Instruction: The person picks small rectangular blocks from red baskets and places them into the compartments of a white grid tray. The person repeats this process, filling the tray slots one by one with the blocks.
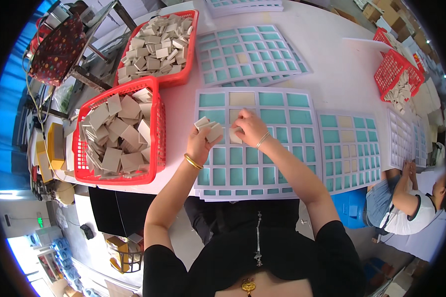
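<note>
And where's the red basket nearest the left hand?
In the head view, that red basket sits at left on the table, beside another red basket.

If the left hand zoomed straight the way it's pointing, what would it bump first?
Probably the white tray, near its top-left turquoise cell. How high the left hand hovers is unclear, so it might pass over.

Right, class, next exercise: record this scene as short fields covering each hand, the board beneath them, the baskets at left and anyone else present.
Left hand: holds several pale tiles
Right hand: touches one pale tile at the board
Board: white grid, mostly turquoise compartments
Top row: tile second from left
Left baskets: near and far, both red, heaped with tiles
Other person: at right, white top
</note>
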Motion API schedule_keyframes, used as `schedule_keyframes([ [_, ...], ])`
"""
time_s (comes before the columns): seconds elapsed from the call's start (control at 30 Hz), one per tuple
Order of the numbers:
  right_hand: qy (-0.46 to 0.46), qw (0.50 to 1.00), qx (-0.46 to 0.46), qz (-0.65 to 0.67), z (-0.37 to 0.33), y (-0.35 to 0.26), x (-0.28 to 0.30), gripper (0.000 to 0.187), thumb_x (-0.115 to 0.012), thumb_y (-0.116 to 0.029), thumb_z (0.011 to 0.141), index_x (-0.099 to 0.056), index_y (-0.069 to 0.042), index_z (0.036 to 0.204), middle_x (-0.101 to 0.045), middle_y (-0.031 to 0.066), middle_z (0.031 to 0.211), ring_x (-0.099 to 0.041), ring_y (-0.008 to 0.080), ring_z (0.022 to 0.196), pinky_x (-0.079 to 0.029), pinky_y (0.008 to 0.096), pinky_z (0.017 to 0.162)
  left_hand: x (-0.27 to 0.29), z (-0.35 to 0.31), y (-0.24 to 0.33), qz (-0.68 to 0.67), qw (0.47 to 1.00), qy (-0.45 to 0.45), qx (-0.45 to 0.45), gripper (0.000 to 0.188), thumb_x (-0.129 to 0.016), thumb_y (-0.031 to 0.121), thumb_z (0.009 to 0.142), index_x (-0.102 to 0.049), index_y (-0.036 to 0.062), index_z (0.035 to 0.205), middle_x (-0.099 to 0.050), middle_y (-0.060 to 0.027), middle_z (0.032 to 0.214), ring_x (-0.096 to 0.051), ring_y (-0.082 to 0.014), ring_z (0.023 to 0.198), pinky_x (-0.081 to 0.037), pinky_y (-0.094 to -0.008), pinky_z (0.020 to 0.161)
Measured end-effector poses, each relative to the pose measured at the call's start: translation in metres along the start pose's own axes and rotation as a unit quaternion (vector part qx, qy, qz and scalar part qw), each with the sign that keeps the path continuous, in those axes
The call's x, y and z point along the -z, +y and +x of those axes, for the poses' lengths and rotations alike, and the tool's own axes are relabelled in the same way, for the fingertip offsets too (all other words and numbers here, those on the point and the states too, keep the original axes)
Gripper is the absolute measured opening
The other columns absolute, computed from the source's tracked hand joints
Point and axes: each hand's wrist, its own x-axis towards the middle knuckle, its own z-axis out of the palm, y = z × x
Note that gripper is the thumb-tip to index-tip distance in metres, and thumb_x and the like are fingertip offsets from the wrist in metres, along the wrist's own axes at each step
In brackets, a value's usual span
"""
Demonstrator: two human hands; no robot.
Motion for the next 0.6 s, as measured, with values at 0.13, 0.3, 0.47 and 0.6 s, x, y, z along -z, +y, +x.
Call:
schedule_keyframes([
  [0.13,0.013,0.995,0.027,-0.098,-0.002,-0.006,-0.001,0.022,-0.074,-0.009,0.062,-0.064,-0.01,0.082,-0.054,0.0066,0.093,-0.057,0.0269,0.087,-0.047,0.0412,0.072,-0.001,-0.002,-0.003,-0.025,1.0,-0.012,0.002,0.031,-0.047,0.005,0.091,-0.043,0.0048,0.121,-0.053,-0.0132,0.117,-0.056,-0.029,0.11,-0.052,-0.0466,0.091],
  [0.3,0.029,0.97,-0.018,0.239,-0.001,-0.029,0.014,0.026,-0.073,-0.01,0.07,-0.06,-0.009,0.092,-0.056,0.005,0.093,-0.06,0.0208,0.074,-0.049,0.0331,0.065,-0.007,-0.003,-0.015,-0.057,0.995,-0.076,0.028,0.03,-0.044,0.01,0.094,-0.042,0.0056,0.124,-0.051,-0.0139,0.122,-0.053,-0.0304,0.114,-0.045,-0.0478,0.1],
  [0.47,0.02,0.968,-0.069,0.239,-0.01,-0.034,0.023,0.02,-0.069,-0.01,0.078,-0.057,-0.006,0.094,-0.059,0.0055,0.091,-0.061,0.0164,0.068,-0.049,0.0282,0.061,-0.029,-0.011,-0.021,-0.083,0.991,-0.098,0.033,0.033,-0.041,0.021,0.097,-0.041,0.0054,0.125,-0.049,-0.0133,0.122,-0.051,-0.028,0.114,-0.043,-0.0462,0.1],
  [0.6,0.062,0.97,-0.07,0.223,-0.022,-0.015,0.028,0.018,-0.064,-0.007,0.082,-0.055,-0.004,0.097,-0.061,0.0067,0.09,-0.061,0.0149,0.069,-0.049,0.0286,0.06,-0.033,-0.009,-0.019,-0.044,0.997,-0.05,0.026,0.037,-0.031,0.03,0.099,-0.042,0.0055,0.125,-0.052,-0.0153,0.12,-0.054,-0.03,0.113,-0.047,-0.0468,0.096],
])
